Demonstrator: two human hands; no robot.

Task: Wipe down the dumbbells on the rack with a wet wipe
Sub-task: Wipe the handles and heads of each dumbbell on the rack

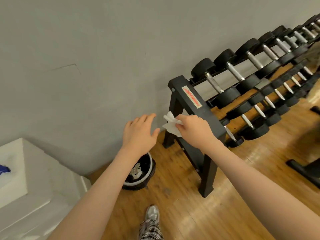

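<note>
A black dumbbell rack [190, 97] stands against the grey wall and runs away to the upper right. Several black dumbbells [223, 80] with silver handles lie on its tiers. My right hand [194, 130] hovers beside the rack's near end frame and pinches a crumpled white wet wipe [170, 123]. My left hand [138, 134] is held just left of the wipe, fingers spread and relaxed, holding nothing. Neither hand touches a dumbbell.
A small bin [143, 172] with a black liner and crumpled wipes inside sits on the wooden floor below my left forearm. A white cabinet [34, 179] fills the lower left. My shoe [152, 213] shows at the bottom. Black equipment feet [304, 168] lie at right.
</note>
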